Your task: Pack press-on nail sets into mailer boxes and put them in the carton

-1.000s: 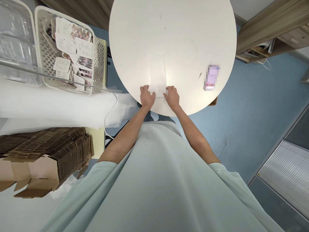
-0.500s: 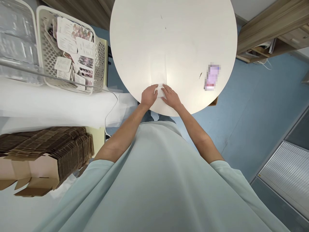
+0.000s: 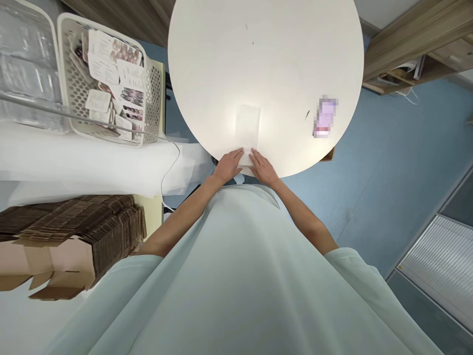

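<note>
On the round white table [image 3: 288, 54], close to its near edge, lies a narrow, thin white sheet [image 3: 248, 121], almost the table's own colour. Its near end looks folded over, though I cannot make out its layers or whether anything is inside. My left hand [image 3: 229, 165] grips the left side of that near end, fingers pointing forward and thumb toward the middle. From the right side my right hand [image 3: 263, 166] grips the same end, its fingers mirroring the left. A small gap separates the two hands.
A blurred-out pinkish phone-like object [image 3: 325, 117] lies at the table's right. On the left stand a perforated basket [image 3: 152, 93] of printed cards, a container [image 3: 29, 64] of clear plastic, white sheeting [image 3: 92, 160] and stacked flat cardboard boxes [image 3: 111, 231]. A cable [image 3: 170, 170] crosses there.
Both hands have come toward my body, to the table's near edge. The white sheet has moved with them, and its far end now lies nearer to me.
</note>
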Demonstrator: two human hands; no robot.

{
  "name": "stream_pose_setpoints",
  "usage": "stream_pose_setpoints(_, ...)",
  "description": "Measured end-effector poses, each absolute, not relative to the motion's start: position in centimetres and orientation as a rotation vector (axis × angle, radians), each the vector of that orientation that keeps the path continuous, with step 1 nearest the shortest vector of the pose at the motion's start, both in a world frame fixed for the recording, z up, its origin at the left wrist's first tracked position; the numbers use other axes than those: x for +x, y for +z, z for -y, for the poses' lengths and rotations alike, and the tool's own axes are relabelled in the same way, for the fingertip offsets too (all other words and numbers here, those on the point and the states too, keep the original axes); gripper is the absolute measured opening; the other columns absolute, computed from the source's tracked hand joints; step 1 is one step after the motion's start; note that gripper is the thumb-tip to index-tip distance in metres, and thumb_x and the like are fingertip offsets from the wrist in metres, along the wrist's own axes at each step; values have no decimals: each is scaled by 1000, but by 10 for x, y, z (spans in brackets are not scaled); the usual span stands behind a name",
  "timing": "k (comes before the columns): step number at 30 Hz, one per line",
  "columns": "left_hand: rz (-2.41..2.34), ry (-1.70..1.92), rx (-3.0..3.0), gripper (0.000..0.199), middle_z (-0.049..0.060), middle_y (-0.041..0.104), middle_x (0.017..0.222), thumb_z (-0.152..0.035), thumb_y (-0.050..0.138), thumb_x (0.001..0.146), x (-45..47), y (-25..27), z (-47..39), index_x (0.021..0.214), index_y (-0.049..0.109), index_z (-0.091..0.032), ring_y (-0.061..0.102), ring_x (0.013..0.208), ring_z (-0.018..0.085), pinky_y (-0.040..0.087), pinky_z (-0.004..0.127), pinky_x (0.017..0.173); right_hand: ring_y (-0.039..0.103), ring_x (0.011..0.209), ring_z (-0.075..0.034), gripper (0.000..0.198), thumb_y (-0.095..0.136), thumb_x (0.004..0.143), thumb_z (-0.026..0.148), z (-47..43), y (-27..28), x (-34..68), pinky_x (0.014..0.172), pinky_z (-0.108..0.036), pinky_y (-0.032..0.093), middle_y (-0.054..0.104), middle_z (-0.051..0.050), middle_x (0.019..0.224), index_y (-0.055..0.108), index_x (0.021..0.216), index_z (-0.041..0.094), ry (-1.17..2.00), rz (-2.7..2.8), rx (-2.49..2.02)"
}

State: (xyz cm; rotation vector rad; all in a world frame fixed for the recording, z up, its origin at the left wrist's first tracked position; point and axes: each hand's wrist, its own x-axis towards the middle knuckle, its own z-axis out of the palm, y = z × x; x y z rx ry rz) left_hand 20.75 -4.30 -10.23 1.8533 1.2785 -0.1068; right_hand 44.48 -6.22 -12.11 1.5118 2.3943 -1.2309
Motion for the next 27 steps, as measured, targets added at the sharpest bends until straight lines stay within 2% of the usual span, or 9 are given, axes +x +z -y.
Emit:
stream_pose_setpoints(4,-1347,-28,1733,79,12,48,184,-24,74,98,207,-109,39,174,51,-19,48,169,32,39,48,140,43,174,-33,65,31,123,49,61,-121,448,139,-57,45,40,-19,187,47,176,14,-1251,-2420,1608)
stream_pose_setpoints(7,-1510,74,1564,58,12,68,167,-31,72,102,208,-116,25,159,67,-19,63,155,33,46,46,134,60,160,-33,68,24,123,57,50,-124,443,129,-53,55,58,-18,176,56,169,17,-1261,-2362,1792)
stream_pose_setpoints(10,-1626,153,1422,36,12,82,141,-36,73,102,210,-121,9,133,79,-20,75,131,32,55,43,118,75,137,-33,70,23,123,65,36,-127,436,111,-48,65,72,-18,158,63,159,20,-1273,-2233,1988)
stream_pose_setpoints(14,-1765,131,1301,19,10,83,109,-41,76,100,216,-124,-4,99,74,-22,75,105,30,58,40,96,79,114,-27,58,34,123,62,17,-132,427,96,-40,66,77,-16,139,69,143,20,-1291,-2114,2185)
stream_pose_setpoints(17,-1815,106,1302,20,9,79,100,-40,75,101,221,-126,-10,92,69,-24,72,98,29,56,41,91,77,102,-24,43,43,123,50,4,-136,422,95,-39,66,76,-15,131,72,130,19,-1288,-2037,2266)
stream_pose_setpoints(20,-1828,49,1332,19,11,77,100,-41,72,104,224,-128,-14,98,70,-23,72,99,32,57,45,95,77,102,-25,34,49,122,42,-5,-141,419,99,-43,66,74,-15,132,72,130,19,-1275,-1940,2301)
stream_pose_setpoints(22,-1847,36,1346,23,13,78,111,-43,74,104,224,-131,-15,114,73,-22,73,108,34,59,49,100,78,108,-27,36,49,121,43,-10,-142,418,102,-47,67,73,-16,135,69,139,20,-1265,-1897,2315)
stream_pose_setpoints(24,-1881,87,1395,47,17,77,134,-48,78,102,223,-135,-17,140,70,-21,71,127,38,60,53,108,76,122,-31,43,47,121,44,-13,-142,417,107,-51,67,69,-19,147,61,155,21,-1232,-1925,2325)
stream_pose_setpoints(27,-1764,203,1630,78,22,56,172,-56,75,104,222,-139,-25,170,51,-21,52,161,42,50,57,128,60,155,-35,54,42,121,40,-19,-137,417,123,-60,59,55,-21,172,49,171,22,-1149,-2132,2231)
